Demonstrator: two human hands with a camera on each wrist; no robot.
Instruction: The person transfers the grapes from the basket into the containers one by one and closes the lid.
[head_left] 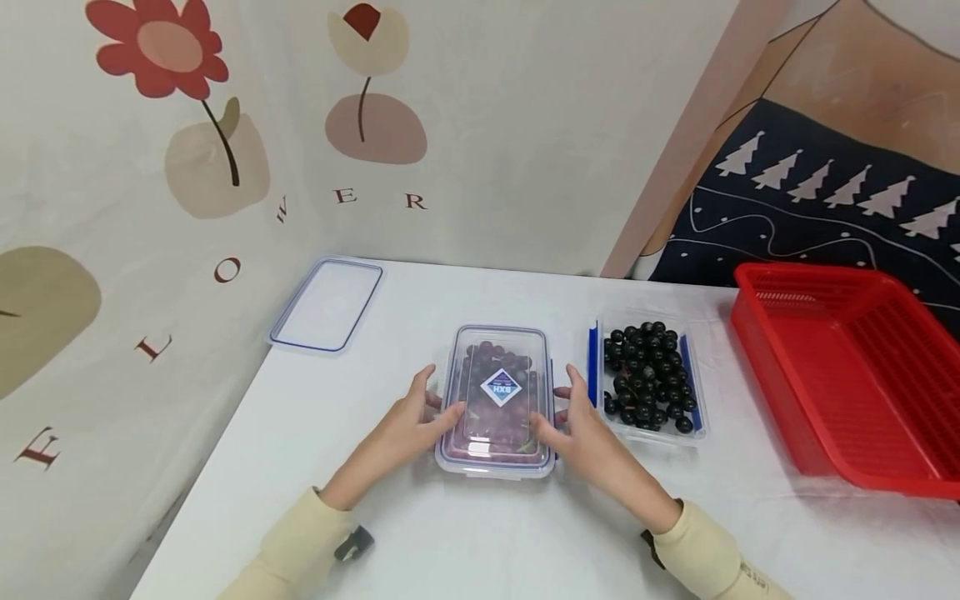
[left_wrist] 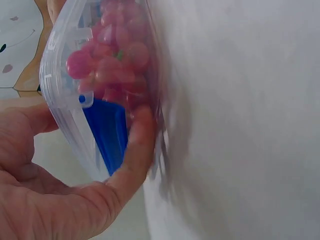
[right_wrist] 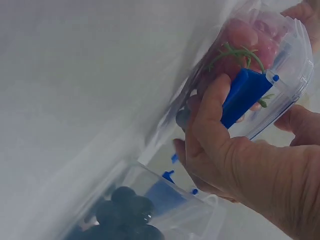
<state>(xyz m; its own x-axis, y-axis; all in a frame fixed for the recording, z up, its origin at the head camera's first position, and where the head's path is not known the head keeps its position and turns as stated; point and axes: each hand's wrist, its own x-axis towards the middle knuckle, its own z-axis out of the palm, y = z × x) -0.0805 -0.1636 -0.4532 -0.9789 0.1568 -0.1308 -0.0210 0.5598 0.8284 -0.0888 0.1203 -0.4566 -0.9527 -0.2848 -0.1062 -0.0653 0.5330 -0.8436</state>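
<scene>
A clear lidded food container [head_left: 498, 450] sits on the white table, with small red fruit [left_wrist: 112, 70] and darker fruit inside. Its lid [head_left: 487, 335] bears a diamond-shaped BXH label. My left hand [head_left: 416, 421] grips the left side, thumb on the lid's edge and a finger by the blue latch [left_wrist: 107, 132]. On the opposite side my right hand [head_left: 588, 433] grips likewise, a finger against the other blue latch [right_wrist: 245, 97]. Close to the right hand stands an uncovered clear container [head_left: 701, 421] of black grapes [head_left: 648, 375], its blue latches hanging at the sides.
A loose clear lid [head_left: 326, 304] with a blue seal lies at the table's back left corner. To the right is a large red plastic basket [head_left: 885, 367]. Printed cloth [head_left: 517, 133] hangs behind the white table [head_left: 480, 533].
</scene>
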